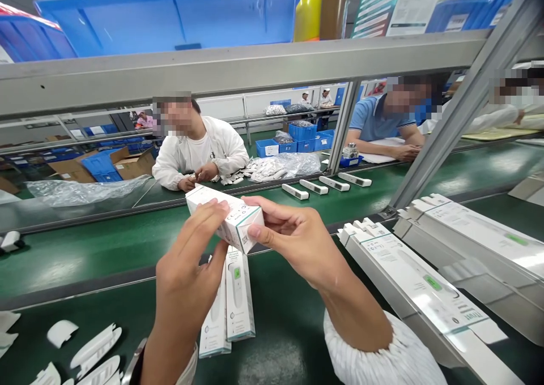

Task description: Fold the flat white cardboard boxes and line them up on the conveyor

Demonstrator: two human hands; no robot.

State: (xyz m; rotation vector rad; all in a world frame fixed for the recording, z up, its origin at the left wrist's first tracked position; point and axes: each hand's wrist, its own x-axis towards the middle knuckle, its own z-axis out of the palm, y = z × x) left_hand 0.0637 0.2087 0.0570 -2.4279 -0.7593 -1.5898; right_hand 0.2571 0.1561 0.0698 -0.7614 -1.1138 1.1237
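Observation:
A small white carton with teal trim [225, 214] is held up over the green work surface [289, 317]. My left hand [187, 266] grips its near side with fingers curled over the top. My right hand [293, 235] pinches the carton's right end between thumb and fingers. Directly below lie two closed cartons of the same kind [232, 300], side by side and pointing away from me.
Stacks of flat unfolded cartons [425, 277] lie at right. White plastic inserts [91, 348] sit at lower left. Several white devices [323, 185] ride the green conveyor [106, 243]. Two seated people [198, 150] work across it. A metal shelf rail [238, 68] spans overhead.

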